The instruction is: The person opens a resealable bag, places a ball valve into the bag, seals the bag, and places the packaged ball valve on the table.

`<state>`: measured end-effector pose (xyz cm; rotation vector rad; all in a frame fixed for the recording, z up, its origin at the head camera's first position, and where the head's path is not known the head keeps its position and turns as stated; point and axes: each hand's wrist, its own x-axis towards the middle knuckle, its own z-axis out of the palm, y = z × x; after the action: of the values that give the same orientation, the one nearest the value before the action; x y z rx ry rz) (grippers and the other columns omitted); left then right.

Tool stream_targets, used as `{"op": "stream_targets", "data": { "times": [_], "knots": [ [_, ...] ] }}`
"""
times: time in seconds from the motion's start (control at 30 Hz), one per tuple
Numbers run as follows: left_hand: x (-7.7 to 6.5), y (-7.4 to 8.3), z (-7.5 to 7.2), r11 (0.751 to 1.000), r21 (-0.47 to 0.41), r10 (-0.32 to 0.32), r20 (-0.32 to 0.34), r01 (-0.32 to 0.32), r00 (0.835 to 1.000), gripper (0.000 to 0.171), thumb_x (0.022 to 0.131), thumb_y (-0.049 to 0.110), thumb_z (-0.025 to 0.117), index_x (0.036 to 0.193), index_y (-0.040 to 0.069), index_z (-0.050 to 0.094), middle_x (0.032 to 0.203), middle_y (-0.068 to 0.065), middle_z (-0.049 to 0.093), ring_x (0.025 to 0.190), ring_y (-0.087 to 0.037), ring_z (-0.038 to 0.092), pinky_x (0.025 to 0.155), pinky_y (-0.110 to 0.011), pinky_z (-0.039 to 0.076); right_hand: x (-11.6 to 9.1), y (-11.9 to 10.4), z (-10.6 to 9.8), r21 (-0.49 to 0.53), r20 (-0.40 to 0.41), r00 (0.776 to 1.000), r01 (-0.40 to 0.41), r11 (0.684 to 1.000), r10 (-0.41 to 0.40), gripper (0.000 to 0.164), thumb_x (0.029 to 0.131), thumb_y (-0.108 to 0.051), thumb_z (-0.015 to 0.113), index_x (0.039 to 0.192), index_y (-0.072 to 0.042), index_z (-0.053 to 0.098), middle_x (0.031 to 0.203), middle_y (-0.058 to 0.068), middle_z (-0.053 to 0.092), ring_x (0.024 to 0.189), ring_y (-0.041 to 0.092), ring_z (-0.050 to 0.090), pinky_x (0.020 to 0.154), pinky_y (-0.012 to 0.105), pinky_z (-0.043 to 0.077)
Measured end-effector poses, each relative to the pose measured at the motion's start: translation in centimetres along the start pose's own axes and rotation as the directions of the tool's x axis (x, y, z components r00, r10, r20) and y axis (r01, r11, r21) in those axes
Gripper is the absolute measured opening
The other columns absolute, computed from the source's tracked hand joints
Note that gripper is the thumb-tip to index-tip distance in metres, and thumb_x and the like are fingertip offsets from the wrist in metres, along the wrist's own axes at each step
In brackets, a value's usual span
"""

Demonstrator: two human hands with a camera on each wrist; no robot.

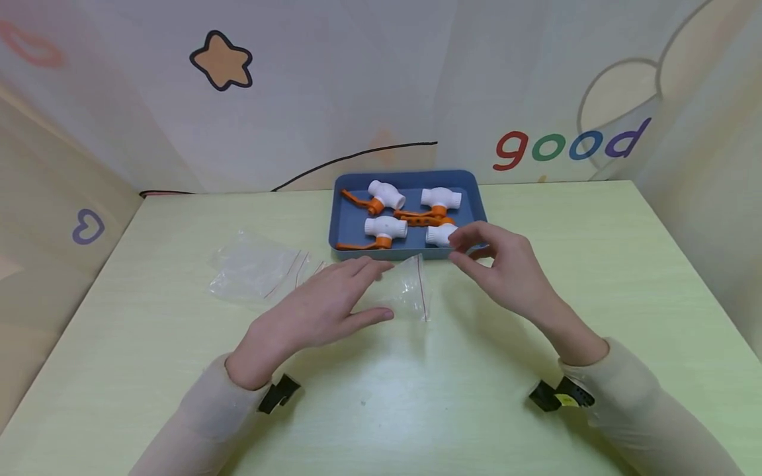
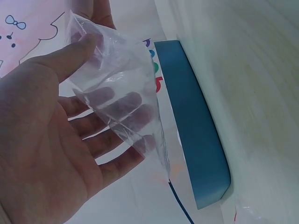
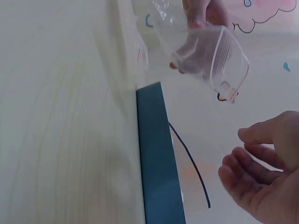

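Note:
My left hand holds a small clear zip-lock bag above the table, thumb on one side and fingers on the other. In the left wrist view the fingertips show through the film of the bag. A red line runs along the bag's mouth, which gapes a little in the right wrist view. To its right, my right hand hovers by the tray's front right corner, fingers loosely bent, with a gap between thumb and fingertips. Nothing is between them. Behind both hands is a blue tray.
Several white ball valves with orange handles lie in the tray; the right hand partly covers one. More clear zip-lock bags lie overlapping on the table, left of the tray. A printed curtain hangs behind the pale green table.

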<state>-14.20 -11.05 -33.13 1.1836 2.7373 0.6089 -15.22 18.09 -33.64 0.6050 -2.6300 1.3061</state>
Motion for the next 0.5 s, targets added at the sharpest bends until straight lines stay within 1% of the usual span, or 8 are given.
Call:
{"op": "stream_targets", "data": {
  "times": [0.1,0.23,0.3,0.37,0.5],
  "knots": [
    [0.0,0.0,-0.1,1.0,0.009,-0.011,0.01,0.011,1.0,0.066,0.1,0.046,0.067,0.149,0.005,0.049,0.131,-0.009,0.063,0.117,-0.024,0.062,0.099,-0.045,0.05,0.6,0.7,-0.2,-0.005,0.016,0.999,-0.052,0.999,0.052,0.024,0.096,-0.005,0.072,0.118,0.002,0.067,0.111,0.015,0.07,0.098,0.024,0.067,0.086,0.043,0.057],
    [0.0,0.1,-0.2,1.0,0.026,-0.018,0.025,0.017,1.0,0.067,0.1,0.047,0.066,0.149,0.005,0.049,0.133,-0.009,0.062,0.118,-0.025,0.061,0.1,-0.045,0.05,1.7,1.8,-0.1,-0.019,0.032,0.993,-0.113,0.993,0.114,0.025,0.097,-0.006,0.071,0.12,0.004,0.065,0.114,0.017,0.068,0.1,0.028,0.065,0.089,0.046,0.055],
    [0.0,0.1,-0.2,0.999,0.033,-0.011,0.026,0.01,1.0,0.067,0.1,0.046,0.066,0.149,0.004,0.049,0.132,-0.009,0.062,0.117,-0.025,0.061,0.1,-0.045,0.05,2.2,2.3,0.0,-0.032,0.029,0.992,-0.119,0.992,0.119,0.026,0.097,-0.007,0.071,0.12,0.005,0.065,0.114,0.018,0.067,0.101,0.03,0.065,0.09,0.047,0.055],
    [-0.1,0.1,-0.1,0.999,0.043,-0.002,0.022,0.001,1.0,0.066,0.1,0.046,0.066,0.148,0.004,0.05,0.131,-0.009,0.062,0.117,-0.025,0.061,0.1,-0.045,0.05,2.8,2.7,0.1,-0.05,0.025,0.994,-0.107,0.993,0.108,0.026,0.097,-0.006,0.07,0.119,0.006,0.065,0.114,0.019,0.067,0.101,0.032,0.064,0.091,0.048,0.055],
    [-0.2,0.1,-0.2,0.999,0.05,0.006,0.018,-0.007,1.0,0.066,0.101,0.046,0.065,0.149,0.003,0.049,0.132,-0.009,0.061,0.119,-0.025,0.06,0.101,-0.046,0.049,3.8,3.1,0.0,-0.111,0.034,0.995,-0.091,0.99,0.096,0.028,0.096,-0.005,0.071,0.12,0.007,0.065,0.117,0.022,0.066,0.105,0.036,0.062,0.093,0.051,0.053]
  ]
}}
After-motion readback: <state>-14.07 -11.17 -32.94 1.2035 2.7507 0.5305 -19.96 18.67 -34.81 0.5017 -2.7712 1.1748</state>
